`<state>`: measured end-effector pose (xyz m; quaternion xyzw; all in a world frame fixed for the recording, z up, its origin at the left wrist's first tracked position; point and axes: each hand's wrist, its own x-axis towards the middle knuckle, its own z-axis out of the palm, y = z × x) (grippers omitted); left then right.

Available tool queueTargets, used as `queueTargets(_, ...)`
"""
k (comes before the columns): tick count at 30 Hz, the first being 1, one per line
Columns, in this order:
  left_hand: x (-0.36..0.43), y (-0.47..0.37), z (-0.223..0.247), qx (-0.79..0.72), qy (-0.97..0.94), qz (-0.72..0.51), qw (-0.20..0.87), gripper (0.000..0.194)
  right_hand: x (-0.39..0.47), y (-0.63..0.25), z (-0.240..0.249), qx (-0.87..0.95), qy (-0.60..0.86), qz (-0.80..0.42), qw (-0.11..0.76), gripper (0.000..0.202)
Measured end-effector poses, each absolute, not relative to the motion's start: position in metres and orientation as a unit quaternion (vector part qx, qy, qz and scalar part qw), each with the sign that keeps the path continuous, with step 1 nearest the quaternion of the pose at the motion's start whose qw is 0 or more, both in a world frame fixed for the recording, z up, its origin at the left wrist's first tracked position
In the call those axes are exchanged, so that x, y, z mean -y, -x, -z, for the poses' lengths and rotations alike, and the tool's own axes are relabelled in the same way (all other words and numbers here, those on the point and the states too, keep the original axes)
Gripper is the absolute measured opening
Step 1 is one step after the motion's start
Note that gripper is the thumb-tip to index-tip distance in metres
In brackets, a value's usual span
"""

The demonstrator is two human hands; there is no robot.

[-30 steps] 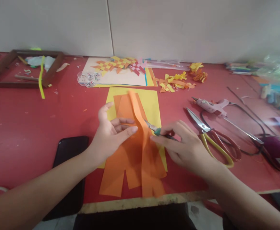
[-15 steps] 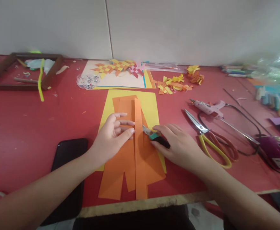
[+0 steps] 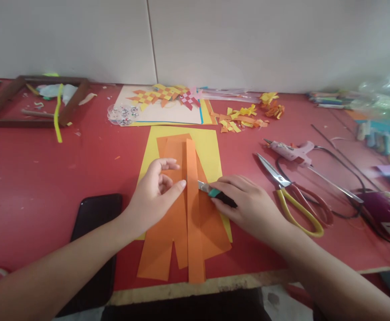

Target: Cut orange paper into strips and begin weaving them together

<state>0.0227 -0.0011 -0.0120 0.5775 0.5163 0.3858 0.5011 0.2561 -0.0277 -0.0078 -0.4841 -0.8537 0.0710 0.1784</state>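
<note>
A folded orange paper strip [image 3: 192,232] runs lengthwise over several wider orange paper pieces [image 3: 158,256], which lie on a yellow sheet [image 3: 207,145]. My right hand [image 3: 244,196] grips a utility knife [image 3: 219,195] with a black and teal handle. Its blade points left and meets the strip's right side; the tip is hidden under the strip. My left hand [image 3: 156,187] hovers at the strip's left side, fingers loosely bent and apart from the thumb. The thumb tip is close to the strip's left edge; whether it touches I cannot tell.
Right of my right hand lie scissors [image 3: 285,183] and a pink glue gun [image 3: 293,151] with its cord. A black phone [image 3: 94,214] rests beneath my left forearm. Woven paper pieces [image 3: 164,93], paper scraps [image 3: 243,119] and a wooden frame [image 3: 17,122] sit farther back.
The knife blade has shifted slightly down along the strip. My left fingers have drawn back from the strip and bent more. The strip has moved slightly left and towards me.
</note>
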Motion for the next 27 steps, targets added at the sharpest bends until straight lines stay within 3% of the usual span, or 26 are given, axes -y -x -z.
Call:
queueTargets(3,0.0,-0.022,0.013,-0.525,-0.568,-0.406,0.487,0.041,0.029,-0.254,0.008,0.851,0.475,-0.043,0.22,0.014)
queueTargets(8,-0.001,-0.024,0.006,-0.502,-0.536,-0.377,0.564,0.035,0.031,-0.25,0.006,0.85,0.446,-0.037,0.278,0.018)
queueTargets(21,-0.001,-0.026,-0.001,-0.425,-0.407,-0.339,0.734,0.053,0.032,-0.247,0.004,0.858,0.412,-0.022,0.306,0.019)
queueTargets(27,-0.005,-0.024,0.006,-0.421,-0.433,-0.359,0.712,0.03,0.034,-0.25,0.008,0.883,0.38,-0.033,0.272,0.018)
